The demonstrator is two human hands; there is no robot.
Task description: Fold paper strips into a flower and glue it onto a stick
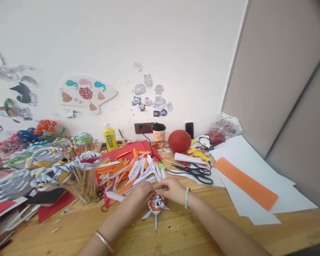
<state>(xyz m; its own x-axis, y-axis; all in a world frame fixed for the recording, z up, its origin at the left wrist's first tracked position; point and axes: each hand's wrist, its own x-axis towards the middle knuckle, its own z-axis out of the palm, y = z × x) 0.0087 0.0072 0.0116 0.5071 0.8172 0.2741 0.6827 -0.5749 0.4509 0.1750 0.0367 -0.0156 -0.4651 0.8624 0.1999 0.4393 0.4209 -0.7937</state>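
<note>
- Wooden table point(194, 224) set against a white wall point(186, 42) with paper cutouts on it.
- Far left: large grey-white paper flowers point(13, 183) packed side by side; probably grouped there to spare working room.
- Wooden sticks point(84, 185) bunched below and beside the blooms, likely acting as stems that prop the heads up.
- Black flat device point(46, 197) lies on red paper, near table edge side; reason unclear.
- Yellow bottle point(110, 138) upright at the back, probably kept off the paper.
- Folded paper strips point(140, 169), white and orange, heaped just beyond the hands; looks like easy reach.
- Left hand point(144, 192): fingers bent in at the flower's far edge, probably steadying it; cannot tell what is pinched.
- Small paper flower point(156, 203), white and orange, sits low between the wrists, points spread outward, center facing up, likely so the layers stay visible.
- Right hand point(172, 190): curled, fingertips meeting the left's at the same edge, likely for fine control; grip contents hidden.
- Lidded cup point(159, 138) and red balloon point(179, 141) near the wall, out of the way.
- Black scissors point(198, 172) lie closed-looking, within right-side reach.
- Orange paper strip point(246, 183) rests flat over white sheets point(234, 195), presumably to avoid creases.
</note>
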